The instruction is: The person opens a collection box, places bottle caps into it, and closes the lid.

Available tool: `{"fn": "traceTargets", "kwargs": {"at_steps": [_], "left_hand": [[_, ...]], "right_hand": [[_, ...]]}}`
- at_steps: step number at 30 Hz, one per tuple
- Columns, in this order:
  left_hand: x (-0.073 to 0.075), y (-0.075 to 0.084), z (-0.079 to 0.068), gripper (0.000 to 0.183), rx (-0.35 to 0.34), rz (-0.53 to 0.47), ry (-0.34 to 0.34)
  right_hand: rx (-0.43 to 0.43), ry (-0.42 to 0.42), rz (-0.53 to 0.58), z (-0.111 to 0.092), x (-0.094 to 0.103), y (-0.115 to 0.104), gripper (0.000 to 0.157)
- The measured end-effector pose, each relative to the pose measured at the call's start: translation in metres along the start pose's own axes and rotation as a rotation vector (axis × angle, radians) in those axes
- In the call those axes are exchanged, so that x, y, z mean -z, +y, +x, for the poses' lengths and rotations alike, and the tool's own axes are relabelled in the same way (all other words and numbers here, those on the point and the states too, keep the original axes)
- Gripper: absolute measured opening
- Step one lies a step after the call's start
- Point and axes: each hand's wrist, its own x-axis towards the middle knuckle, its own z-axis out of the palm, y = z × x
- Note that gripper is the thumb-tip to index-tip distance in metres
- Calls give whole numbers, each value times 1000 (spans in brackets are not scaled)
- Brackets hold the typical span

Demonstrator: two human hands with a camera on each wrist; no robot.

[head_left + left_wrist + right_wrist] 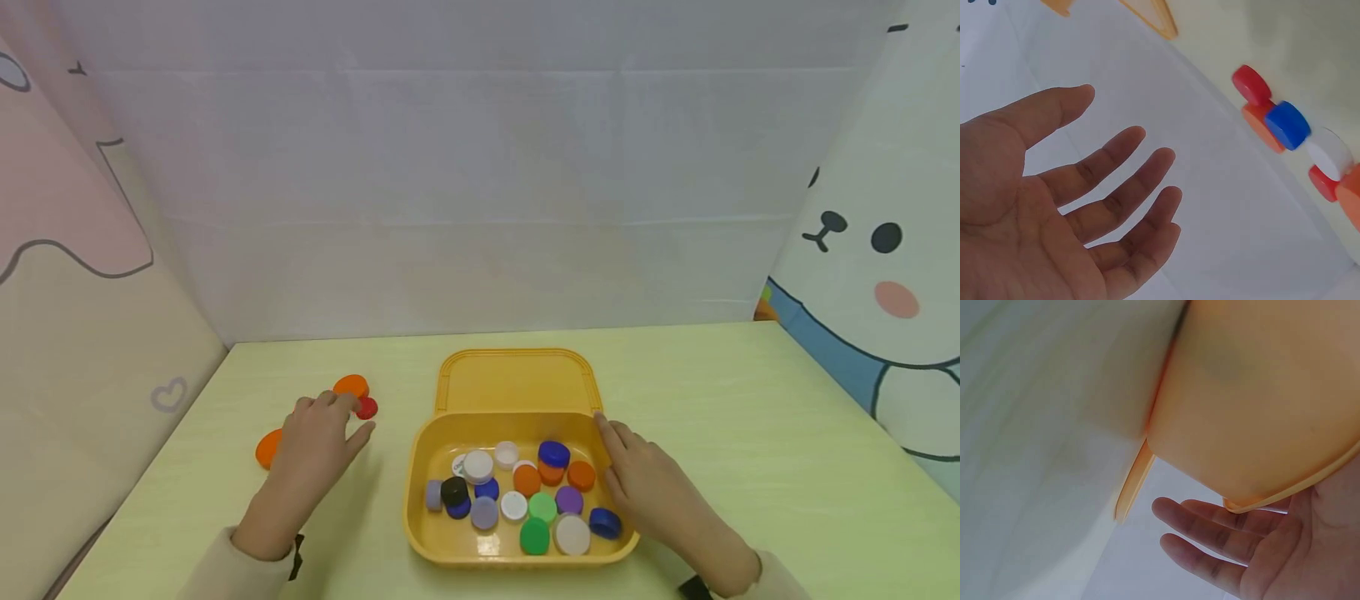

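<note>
Coloured caps [527,481] lie in two places on the pale green bench [712,417], left of centre and at lower centre in the frame. Furthest left, under a wall printed with pink shapes, an orange cap [268,450] peeks out beside the left hand [313,442]. That hand hovers palm down with fingers loosely spread, grasping nothing. Near its fingertips are a second orange cap [351,385] and a red cap [367,408]; the left wrist view adds a blue cap [1288,125] and a white cap [1327,155] to the cluster. At lower centre stands the yellow box [465,558], its matching lid [519,379] lying flat just behind it. Inside, white, black, blue, lilac, orange, green and purple caps are loosely scattered, some overlapping. On the box's right side, the right hand [652,475] holds the rim, thumb over the inner wall, while the right wrist view shows fingers loosely extended outside. Beyond, at the right edge of the frame, a white cartoon animal [855,292] decorates the wall.
</note>
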Motion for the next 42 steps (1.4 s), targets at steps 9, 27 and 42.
{"fn": "traceTargets", "kwargs": {"at_steps": [9,27,42], "left_hand": [[-5,-50,-1,34,101,49,-106],[-7,-103,-7,39,269,92,-282],[-13,-109,-4,51,295,68,-359]], "right_hand": [[12,8,-5,0,0,0,53],[15,1,12,2,0,1,53],[-8,-40,9,0,0,1,54]]}}
